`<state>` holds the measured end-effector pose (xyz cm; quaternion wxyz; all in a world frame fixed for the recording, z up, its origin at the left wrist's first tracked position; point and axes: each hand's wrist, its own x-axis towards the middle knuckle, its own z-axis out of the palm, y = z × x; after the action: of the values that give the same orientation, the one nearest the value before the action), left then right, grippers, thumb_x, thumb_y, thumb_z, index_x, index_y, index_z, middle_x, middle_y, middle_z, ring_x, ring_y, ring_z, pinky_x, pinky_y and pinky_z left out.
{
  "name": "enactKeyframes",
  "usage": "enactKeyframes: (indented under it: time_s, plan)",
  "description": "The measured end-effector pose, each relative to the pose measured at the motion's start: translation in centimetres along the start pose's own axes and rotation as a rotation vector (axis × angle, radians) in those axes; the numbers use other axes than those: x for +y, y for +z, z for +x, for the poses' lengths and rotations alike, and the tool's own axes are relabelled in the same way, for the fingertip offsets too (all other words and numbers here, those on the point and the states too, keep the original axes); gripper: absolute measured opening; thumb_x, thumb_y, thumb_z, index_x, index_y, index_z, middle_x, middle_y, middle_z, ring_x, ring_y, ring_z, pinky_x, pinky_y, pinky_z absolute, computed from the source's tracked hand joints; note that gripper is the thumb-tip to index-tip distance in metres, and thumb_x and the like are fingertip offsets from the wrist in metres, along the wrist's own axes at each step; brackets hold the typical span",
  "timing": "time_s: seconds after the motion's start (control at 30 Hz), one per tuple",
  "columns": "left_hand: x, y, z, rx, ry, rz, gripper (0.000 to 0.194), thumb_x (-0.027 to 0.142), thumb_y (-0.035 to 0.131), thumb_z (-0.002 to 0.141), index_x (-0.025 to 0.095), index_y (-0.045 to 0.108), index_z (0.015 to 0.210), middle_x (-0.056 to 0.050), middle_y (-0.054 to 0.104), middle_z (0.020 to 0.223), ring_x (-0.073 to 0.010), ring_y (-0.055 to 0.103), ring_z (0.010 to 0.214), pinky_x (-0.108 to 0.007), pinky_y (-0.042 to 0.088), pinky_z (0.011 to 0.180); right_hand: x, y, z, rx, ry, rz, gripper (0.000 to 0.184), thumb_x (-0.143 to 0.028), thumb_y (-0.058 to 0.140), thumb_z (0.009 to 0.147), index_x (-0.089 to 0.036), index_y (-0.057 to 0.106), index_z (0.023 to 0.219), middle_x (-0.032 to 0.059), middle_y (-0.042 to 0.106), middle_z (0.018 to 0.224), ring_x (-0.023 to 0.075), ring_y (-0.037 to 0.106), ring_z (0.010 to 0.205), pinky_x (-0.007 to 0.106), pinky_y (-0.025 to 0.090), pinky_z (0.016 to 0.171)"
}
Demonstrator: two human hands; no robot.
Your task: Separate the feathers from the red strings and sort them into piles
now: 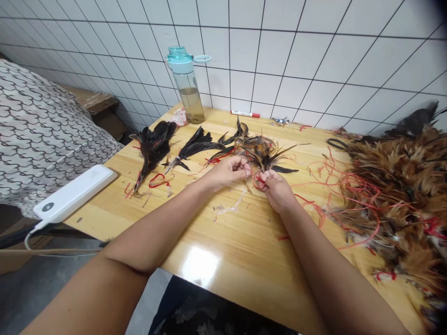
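My left hand (232, 173) is closed in a pinch over the middle of the table; what its fingertips hold is too small to make out. Just to the right, my right hand (275, 186) pinches the quill end of a small bunch of brown and black feathers (266, 157). A loop of red string (259, 182) shows at the right fingertips. Behind the hands lie more loose feathers (240, 135). Two dark feather bunches, one black (197, 145) and one fuller (153, 145), rest to the left.
A large pile of brown feathers (401, 186) covers the right side, with tangled red string (359, 188) beside it. A water bottle (190, 88) and a marker (245, 113) stand and lie near the tiled wall. A white power bank (75, 190) with a cable sits at the left edge.
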<state>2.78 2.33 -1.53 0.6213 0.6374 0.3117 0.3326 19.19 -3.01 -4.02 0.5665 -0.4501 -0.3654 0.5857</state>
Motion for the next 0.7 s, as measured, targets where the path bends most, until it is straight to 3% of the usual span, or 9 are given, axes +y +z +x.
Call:
enactKeyframes:
  time_s: [0.23,0.5,0.7]
  plan:
    - [-0.27,-0.04,0.36,0.071,0.016,-0.113,0.025,0.023,0.075,0.065,0.013,0.054,0.073,-0.001,0.061,0.079,-0.0077,0.054,0.070,-0.023,0.041,0.069,-0.28,-0.30,0.03,-0.024,0.031,0.020,0.036,-0.037,0.074,0.064,-0.021,0.041,0.062,-0.0027,0.055,0.068,0.0070,0.039,0.051,0.024,0.030,0.049]
    - [-0.21,0.05,0.32,0.020,0.024,-0.138,0.022,0.023,0.074,0.066,0.014,0.058,0.077,0.001,0.059,0.071,-0.0085,0.054,0.066,-0.024,0.041,0.067,0.12,-0.41,0.34,-0.012,0.001,0.025,0.042,-0.039,0.077,0.061,-0.022,0.038,0.060,0.0016,0.060,0.078,0.0147,0.055,0.072,0.027,0.040,0.058]
    - [-0.41,0.49,0.46,0.041,0.050,-0.111,0.022,0.022,0.069,0.068,0.015,0.049,0.076,0.003,0.055,0.069,-0.0082,0.054,0.064,-0.023,0.042,0.068,-0.07,-0.12,0.15,-0.011,-0.009,0.036,0.042,-0.038,0.081,0.054,-0.021,0.043,0.057,-0.0024,0.050,0.068,0.0109,0.043,0.062,0.026,0.040,0.060]
